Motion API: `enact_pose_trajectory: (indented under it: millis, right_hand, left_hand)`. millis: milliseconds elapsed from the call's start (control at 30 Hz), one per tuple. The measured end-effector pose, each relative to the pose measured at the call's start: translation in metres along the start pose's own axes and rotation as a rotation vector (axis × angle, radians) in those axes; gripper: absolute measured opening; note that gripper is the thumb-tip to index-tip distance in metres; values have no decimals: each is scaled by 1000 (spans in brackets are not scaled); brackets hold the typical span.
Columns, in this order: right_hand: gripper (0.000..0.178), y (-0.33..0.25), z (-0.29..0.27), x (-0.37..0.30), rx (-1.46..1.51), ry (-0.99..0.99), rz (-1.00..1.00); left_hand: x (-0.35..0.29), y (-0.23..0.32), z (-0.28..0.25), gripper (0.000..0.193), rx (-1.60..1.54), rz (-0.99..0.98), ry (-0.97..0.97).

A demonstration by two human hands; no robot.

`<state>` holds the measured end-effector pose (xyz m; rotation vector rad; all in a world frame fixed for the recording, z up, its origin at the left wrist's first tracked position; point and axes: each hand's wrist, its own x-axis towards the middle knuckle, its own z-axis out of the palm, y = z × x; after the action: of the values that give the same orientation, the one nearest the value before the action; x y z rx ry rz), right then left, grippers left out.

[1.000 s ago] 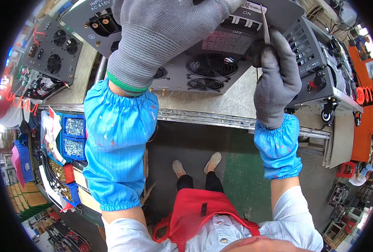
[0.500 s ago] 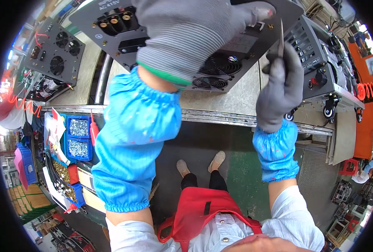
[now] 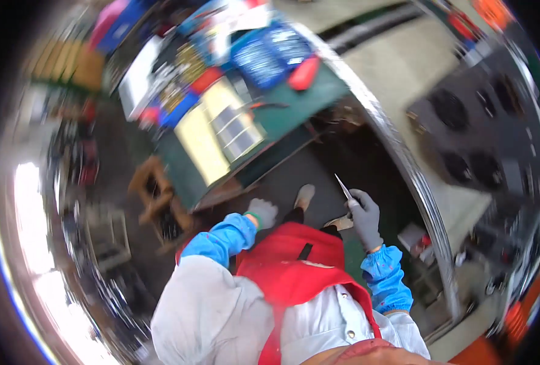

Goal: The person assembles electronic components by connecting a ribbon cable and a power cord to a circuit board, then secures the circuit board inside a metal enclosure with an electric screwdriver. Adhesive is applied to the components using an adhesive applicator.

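Observation:
My right hand, in a grey glove, is closed around slim pointed silver tweezers. Their tip points up and left over the dark floor gap between the benches. My left hand, gloved in grey with a green cuff, hangs near my body beside the green bench. It looks compact, but motion blur hides its fingers and whatever they may hold. The dark grey metal equipment case with round fan grilles stands on the workbench at the right, away from both hands.
Blue bins of small metal parts sit on the green bench with a red bottle and cream boards. A metal bench edge runs along my right. A brown wooden stool stands at the left.
My view has swung left, toward the bench with the bins. My left hand has come off the case's panel and down to my body. My right hand has drawn back, still holding the tweezers.

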<state>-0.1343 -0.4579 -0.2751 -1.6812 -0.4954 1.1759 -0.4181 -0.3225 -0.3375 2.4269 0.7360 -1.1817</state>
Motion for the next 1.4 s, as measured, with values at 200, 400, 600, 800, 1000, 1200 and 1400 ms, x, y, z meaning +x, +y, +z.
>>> enact_pose_trajectory:
  millis: [200,400,600,800,1000,1200,1400]
  right_hand:
    - [24,-52,140,84,-66,-457,-209]
    - [32,-47,234,163,-532,-222,-634]
    - [32,-3,256,86,-307,-432,-220]
    - [30,-29,360,24,-409,-642,-377]
    - [34,-29,499,21,-635,-576,-457]
    - [32,24,544,35,-1286,-199,-1035]
    - [31,26,558,27,-1355,-189,-1056]
  left_hand:
    - [-170,-68,177,36,-810,-661,30]
    - [-195,50,302,15,-2377,-1038,898]
    - [-182,240,403,19,-2360,-1055,459]
    - [-174,197,489,19,-2279,-1115,271]
    - [-116,-67,539,38,-1616,-939,872]
    - [-81,-348,415,45,-1494,-866,474]
    - [4,-436,420,38,-1087,-640,246]
